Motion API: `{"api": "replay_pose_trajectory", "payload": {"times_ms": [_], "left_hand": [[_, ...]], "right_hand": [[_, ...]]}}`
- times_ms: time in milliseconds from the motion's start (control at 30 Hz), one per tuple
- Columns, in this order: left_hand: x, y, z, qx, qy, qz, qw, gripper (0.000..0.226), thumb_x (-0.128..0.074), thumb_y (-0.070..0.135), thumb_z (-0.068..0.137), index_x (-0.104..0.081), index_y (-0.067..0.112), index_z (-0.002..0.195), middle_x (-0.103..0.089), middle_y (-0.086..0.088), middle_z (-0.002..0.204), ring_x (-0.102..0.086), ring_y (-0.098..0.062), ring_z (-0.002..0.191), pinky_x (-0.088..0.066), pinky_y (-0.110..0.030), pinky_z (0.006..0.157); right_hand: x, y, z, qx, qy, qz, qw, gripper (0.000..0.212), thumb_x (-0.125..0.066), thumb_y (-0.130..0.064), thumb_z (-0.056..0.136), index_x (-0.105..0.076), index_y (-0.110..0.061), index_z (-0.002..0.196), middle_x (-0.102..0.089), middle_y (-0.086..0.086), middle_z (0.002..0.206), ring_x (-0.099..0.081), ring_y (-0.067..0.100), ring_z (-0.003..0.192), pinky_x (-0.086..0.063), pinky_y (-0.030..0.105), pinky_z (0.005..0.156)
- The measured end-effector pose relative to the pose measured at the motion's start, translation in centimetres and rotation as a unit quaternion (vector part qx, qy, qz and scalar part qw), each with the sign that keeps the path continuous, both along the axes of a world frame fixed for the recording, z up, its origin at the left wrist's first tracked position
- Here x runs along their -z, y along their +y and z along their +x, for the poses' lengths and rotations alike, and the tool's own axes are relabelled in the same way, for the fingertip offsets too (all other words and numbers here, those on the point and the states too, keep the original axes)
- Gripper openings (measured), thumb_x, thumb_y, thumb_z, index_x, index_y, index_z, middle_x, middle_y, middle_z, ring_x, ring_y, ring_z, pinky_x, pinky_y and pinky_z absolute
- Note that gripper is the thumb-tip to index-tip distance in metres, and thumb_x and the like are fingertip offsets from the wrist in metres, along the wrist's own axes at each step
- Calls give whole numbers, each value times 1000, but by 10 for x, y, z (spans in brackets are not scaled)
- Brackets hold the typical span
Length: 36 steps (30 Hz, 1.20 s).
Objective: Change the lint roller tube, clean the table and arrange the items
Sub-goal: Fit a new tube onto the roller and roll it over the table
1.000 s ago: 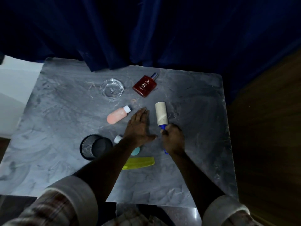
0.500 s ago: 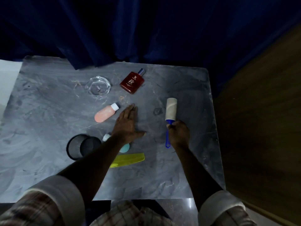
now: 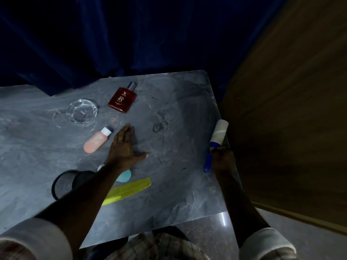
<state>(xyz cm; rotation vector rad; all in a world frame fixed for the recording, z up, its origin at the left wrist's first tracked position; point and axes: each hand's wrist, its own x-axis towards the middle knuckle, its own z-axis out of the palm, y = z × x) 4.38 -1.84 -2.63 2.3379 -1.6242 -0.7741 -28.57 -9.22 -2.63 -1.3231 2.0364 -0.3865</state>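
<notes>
I see my right hand [image 3: 223,158] closed around the blue handle of the lint roller [image 3: 217,138], holding it at the table's [image 3: 178,194] right edge with the pale roll pointing away from me. My left hand [image 3: 124,147] lies flat and open on the table's middle, gripping nothing. Just left of it lies a pink bottle [image 3: 97,140]; beyond are a glass dish [image 3: 82,113] and a red bottle [image 3: 122,99]. Nearer me, by my left forearm, lie a yellow comb [image 3: 129,190] and a black mesh cup [image 3: 62,184] on its side.
</notes>
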Motion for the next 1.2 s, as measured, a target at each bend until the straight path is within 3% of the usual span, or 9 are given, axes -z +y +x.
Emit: {"api": "replay_pose_trajectory", "payload": {"times_ms": [167,300,367,767,900,1200], "left_hand": [[-1,0,-1,3,1,2,1000,128,-90,58,72,-23,7,168,-16,-12,177,-15,-30,165,-15,-41,135],[-3,-1,-2,-4,-2,0,1000,128,-91,59,70,-26,7,167,-19,-13,176,-19,-30,164,-16,-39,135],[-3,1,-2,-6,-3,-1,1000,128,-90,61,70,-26,7,167,-20,-12,176,-19,-30,164,-16,-38,134],[-1,3,1,-17,11,10,1000,131,-87,65,70,-18,15,169,-13,-5,178,-15,-26,165,-19,-39,134],[2,3,2,-7,5,11,1000,130,-86,61,72,-16,15,170,-12,-7,178,-13,-27,165,-18,-42,135],[3,4,5,7,0,24,1000,130,-84,62,73,-10,16,170,-6,-6,179,-9,-28,166,-19,-48,134]], "right_hand": [[-3,-2,-3,-31,3,31,999,29,-60,-25,98,-70,-5,115,-71,20,116,-66,37,110,-54,42,97],[-4,-2,19,-98,59,-36,993,30,-63,-31,98,-73,-3,105,-74,21,103,-70,35,97,-54,38,89],[-5,-6,38,-127,48,-27,990,29,-65,-26,96,-73,0,105,-74,23,106,-70,37,100,-49,32,87],[-11,18,163,-230,14,-5,973,28,-66,-24,91,-68,-1,106,-72,21,115,-66,36,113,-51,40,96],[-13,27,181,-264,27,-7,964,32,-63,-27,94,-67,-2,113,-70,19,122,-63,34,120,-47,39,102],[-13,28,191,-257,28,-21,966,32,-65,-28,92,-68,-2,110,-71,20,120,-64,36,118,-47,40,100]]}}
